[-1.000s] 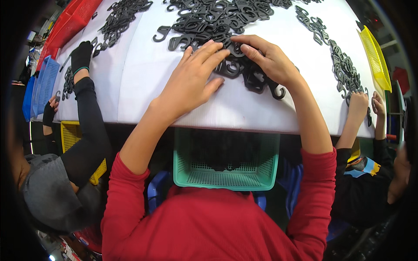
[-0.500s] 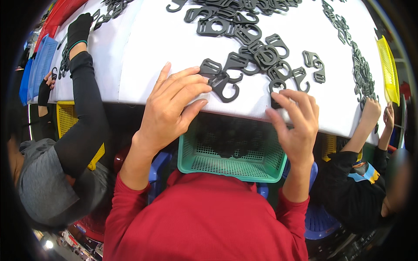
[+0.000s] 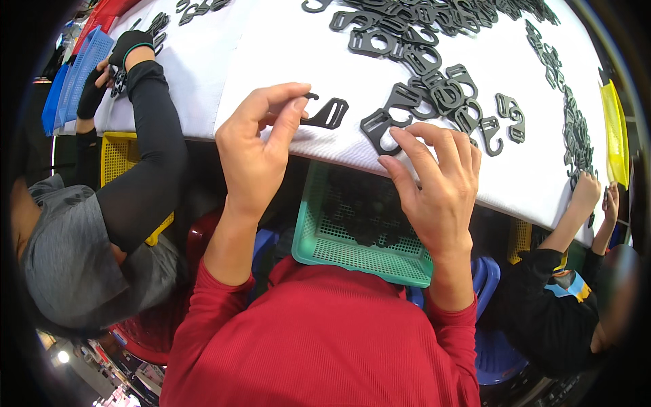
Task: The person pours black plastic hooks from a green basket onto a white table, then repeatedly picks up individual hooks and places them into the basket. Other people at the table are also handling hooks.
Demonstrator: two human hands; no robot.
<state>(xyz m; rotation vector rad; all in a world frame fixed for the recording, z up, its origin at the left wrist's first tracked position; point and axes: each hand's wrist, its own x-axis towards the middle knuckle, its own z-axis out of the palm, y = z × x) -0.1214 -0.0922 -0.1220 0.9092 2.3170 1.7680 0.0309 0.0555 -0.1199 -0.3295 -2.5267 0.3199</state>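
Observation:
My left hand (image 3: 256,139) pinches a black plastic strap hook (image 3: 329,114) by its curved end, between thumb and fingertips. The slotted end of that hook points right, over the white table's near edge. My right hand (image 3: 437,180) has its thumb and index finger closed around the curved end of another black strap hook (image 3: 377,127), which lies at the table edge with its slots to the far left. Just beyond my right fingers lies a loose pile of the same black hooks (image 3: 444,93), some overlapping.
Below the table edge, a green plastic basket (image 3: 308,234) holds a dark heap. Co-workers' hands handle similar hooks at left (image 3: 129,51) and right (image 3: 584,190). A blue basket (image 3: 85,74) stands far left, a yellow one (image 3: 615,136) far right.
My left hand has closed on a hook and drawn it left. My right hand has moved from one hook to another further left. The whole view has shifted slightly.

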